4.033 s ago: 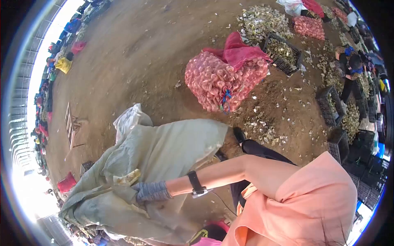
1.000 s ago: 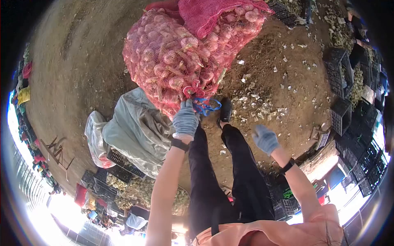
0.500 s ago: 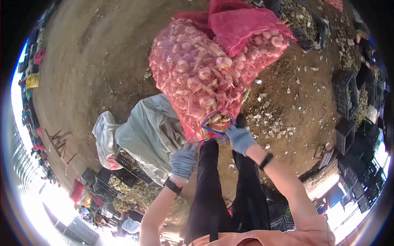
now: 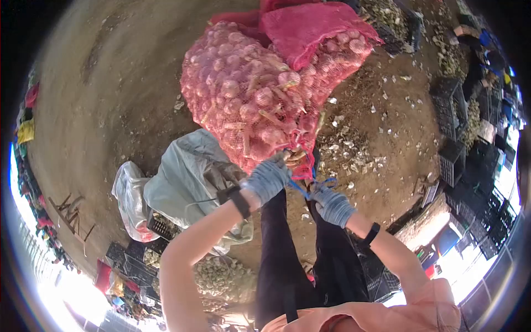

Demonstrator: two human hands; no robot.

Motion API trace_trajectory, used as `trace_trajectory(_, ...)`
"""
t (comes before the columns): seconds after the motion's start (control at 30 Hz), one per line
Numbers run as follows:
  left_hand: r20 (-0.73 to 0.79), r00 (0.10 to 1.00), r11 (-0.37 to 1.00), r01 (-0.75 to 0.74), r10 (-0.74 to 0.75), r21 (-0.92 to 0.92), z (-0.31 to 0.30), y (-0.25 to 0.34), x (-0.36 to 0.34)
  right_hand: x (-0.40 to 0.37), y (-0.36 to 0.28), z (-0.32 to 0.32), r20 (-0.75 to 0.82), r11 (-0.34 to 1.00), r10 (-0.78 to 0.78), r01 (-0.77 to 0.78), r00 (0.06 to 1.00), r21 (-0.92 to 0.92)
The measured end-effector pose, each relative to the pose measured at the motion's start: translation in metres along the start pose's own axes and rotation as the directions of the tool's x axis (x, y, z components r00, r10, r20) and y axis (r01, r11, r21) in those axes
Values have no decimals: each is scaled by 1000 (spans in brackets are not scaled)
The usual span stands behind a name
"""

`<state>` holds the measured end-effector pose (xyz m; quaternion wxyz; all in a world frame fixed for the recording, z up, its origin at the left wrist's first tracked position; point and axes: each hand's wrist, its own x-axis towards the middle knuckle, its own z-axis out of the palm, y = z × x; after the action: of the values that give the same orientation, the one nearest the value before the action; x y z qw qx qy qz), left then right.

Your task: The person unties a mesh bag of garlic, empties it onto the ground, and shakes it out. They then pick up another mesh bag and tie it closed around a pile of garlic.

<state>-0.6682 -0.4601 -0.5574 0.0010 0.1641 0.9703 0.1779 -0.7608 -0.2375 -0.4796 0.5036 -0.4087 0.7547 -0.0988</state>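
Below mesh sack point(image 4: 249, 94), both grips tight: left hand point(image 4: 268, 178) on neck, right hand point(image 4: 332, 206) on blue cord point(image 4: 303, 189).

Grey-blue knitted gloves point(image 4: 272, 175) cover the left hand point(image 4: 268, 178) and right hand point(image 4: 332, 206), with a black wristband point(image 4: 239, 200) at each wrist. A peach top point(image 4: 381, 315) (short-sleeved) and black trousers point(image 4: 279, 260).

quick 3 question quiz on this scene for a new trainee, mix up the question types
1. True or false: the red mesh sack rests on a table.
2. The left hand has its grip on the sack's: A) tied neck B) far end C) loose top flap
3. Fill in: the cord at the right hand is ____ in colour.
Key: 1 false, it lies on dirt ground; 2 A; 3 blue.
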Motion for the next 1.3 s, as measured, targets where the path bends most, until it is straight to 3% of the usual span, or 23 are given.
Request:
trace_trajectory(0.03, 5, 1000, 1000, -15, 15, -17, -18, 0, -1, -6, 0, -5, -61, 998, 56, -55, 997, 26)
trace_trajectory(0.1, 425, 838, 713, 527, -343, -463, -48, -3, 5, 2, 7, -12, -159, 990, 17, 6, 987, 143)
trace_trajectory(0.17, 315, 869, 741, 491, -381, -459, -79, 5, -1, 15, -1, -33, -226, 881, 95, 24, 970, 473)
trace_trajectory(0.2, 201, 884, 760, 466, -422, -454, -96, 12, -4, 23, -7, -43, -235, 876, 117, 11, 965, 483)
trace_trajectory(0.27, 109, 941, 858, 338, -321, -388, -147, 23, 1, 45, -23, -54, -75, 545, 266, -86, 961, 834)
trace_trajectory(0.3, 119, 944, 863, 329, -307, -385, -158, 33, -2, 59, -31, -52, -79, 531, 272, -81, 959, 843)
trace_trajectory(0.37, 226, 941, 852, 327, -252, -409, -176, 53, -11, 85, -53, -44, 174, -301, 201, -109, 964, 948)
trace_trajectory(0.4, 232, 942, 858, 322, -245, -402, -178, 56, -17, 96, -63, -45, 168, -310, 198, -100, 966, 945)
trace_trajectory(0.47, 286, 935, 856, 317, -209, -409, -170, 58, -27, 109, -76, -49, 329, -750, 153, -107, 932, 653)
trace_trajectory(0.5, 293, 934, 854, 315, -202, -414, -170, 56, -31, 104, -78, -55, 333, -756, 157, -104, 930, 646)
trace_trajectory(0.57, 113, 941, 881, 337, -318, -331, -167, 49, -39, 88, -76, -77, 68, -698, 176, 76, 982, 712)
trace_trajectory(0.6, 177, 803, 638, 567, -569, -521, -157, 45, -38, 84, -71, -82, -11, -664, 156, 113, 988, 739)
trace_trajectory(0.67, 267, 565, 436, 799, -780, -415, -154, 26, -24, 84, -70, -86, -33, -592, 198, 146, 980, 793)
trace_trajectory(0.77, 52, 463, 407, 824, -885, -394, -132, 9, 18, 94, -78, -90, -55, -488, 270, 186, 961, 853)
trace_trajectory(0.9, 75, 506, 480, 848, -859, -226, -75, -7, 19, 109, -102, -86, -49, -554, 331, 236, 942, 798)
trace_trajectory(0.97, -106, 561, 561, 760, -821, -327, -52, -23, 5, 126, -103, -67, -85, -630, 405, 345, 910, 695)
trace_trajectory(1.0, 25, 290, 148, 561, -957, -815, -49, -22, 5, 139, -110, -66, 2, -635, 472, 338, 882, 694)
trace_trajectory(1.03, 52, 256, 28, 300, -965, -953, -53, -31, 1, 147, -118, -71, -12, -631, 479, 354, 877, 690)
trace_trajectory(1.1, 220, 85, -214, 81, -972, -974, -69, -36, -10, 161, -133, -78, 225, -859, 339, 203, 914, 470)
trace_trajectory(1.17, 653, 10, -650, 82, -758, -756, -65, -60, -53, 184, -153, -70, 243, -783, 270, 65, 932, 618)
trace_trajectory(1.2, 297, 266, -103, 561, -917, -822, -63, -56, -64, 184, -164, -79, 142, -728, 338, 163, 931, 666)
trace_trajectory(1.23, 294, 278, -93, 563, -914, -821, -63, -51, -66, 184, -164, -79, 133, -731, 341, 174, 931, 660)
trace_trajectory(1.3, 421, 14, -420, 51, -907, -906, -61, -40, -66, 182, -163, -75, 133, -627, 396, 162, 908, 762)
